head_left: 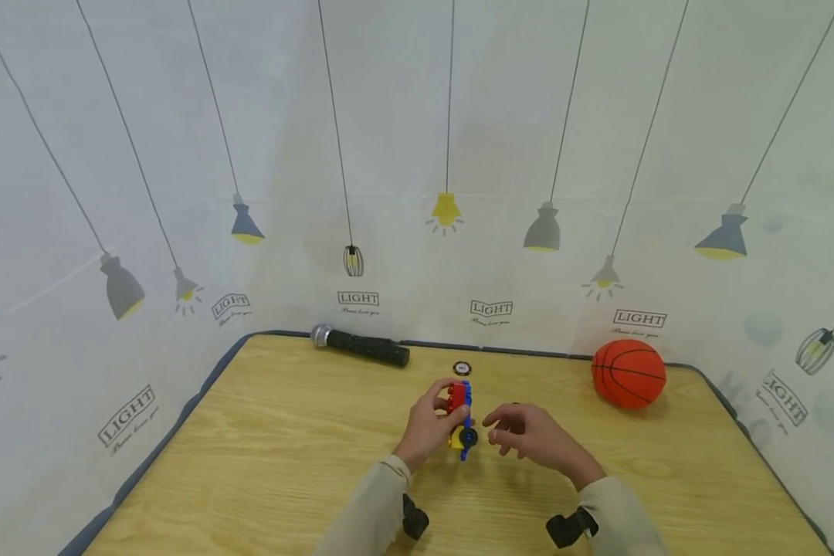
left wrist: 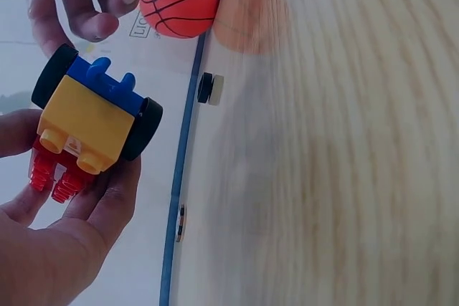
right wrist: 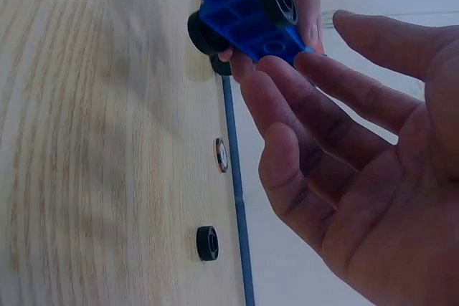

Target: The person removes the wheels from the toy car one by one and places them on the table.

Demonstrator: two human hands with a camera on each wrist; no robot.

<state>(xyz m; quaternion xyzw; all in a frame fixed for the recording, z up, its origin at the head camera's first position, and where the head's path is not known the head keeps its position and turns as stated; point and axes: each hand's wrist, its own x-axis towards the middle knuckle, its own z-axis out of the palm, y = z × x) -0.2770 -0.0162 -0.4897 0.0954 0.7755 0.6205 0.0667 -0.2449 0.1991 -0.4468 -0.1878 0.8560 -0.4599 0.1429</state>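
Our left hand (head_left: 424, 429) grips the toy car (head_left: 458, 396), long axis pointing away from us, our right hand (head_left: 533, 437) just right of it, fingers (right wrist: 358, 92) relaxed and empty.

Soft, even light is filling the head view, its wide angle splaying the printed pendant lamps (head_left: 542, 230) outward. The wrist views are looking dimmer; the glossy wooden tabletop (left wrist: 351, 163) is mirroring the basketball (left wrist: 179, 1) and catching soft shadows, while the right hand (right wrist: 380, 191) is sitting in shade.
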